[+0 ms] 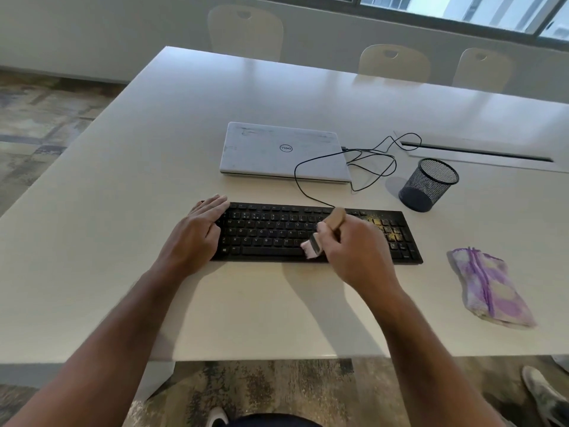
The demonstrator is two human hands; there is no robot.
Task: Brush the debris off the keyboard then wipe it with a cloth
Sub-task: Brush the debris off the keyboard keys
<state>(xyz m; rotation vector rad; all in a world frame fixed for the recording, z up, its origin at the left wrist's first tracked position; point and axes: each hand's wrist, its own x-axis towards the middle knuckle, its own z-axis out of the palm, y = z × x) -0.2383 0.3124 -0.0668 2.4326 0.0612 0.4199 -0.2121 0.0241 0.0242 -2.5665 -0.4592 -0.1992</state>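
A black keyboard (271, 232) lies on the white table (154, 149) in front of me. Yellowish debris (381, 224) is scattered over its right keys. My left hand (200, 231) rests flat on the keyboard's left end, fingers together. My right hand (354, 245) grips a small brush (323, 235) with a wooden handle and pale bristles; the bristles touch the lower keys near the space bar's right end. A purple and white cloth (489, 286) lies folded on the table to the right of the keyboard.
A closed white laptop (283, 152) sits behind the keyboard, with a black cable (363, 161) looping beside it. A dark mesh pen cup (429, 184) stands at the back right. Chairs (394, 63) line the table's far side. A cable slot (477, 151) is set in the tabletop.
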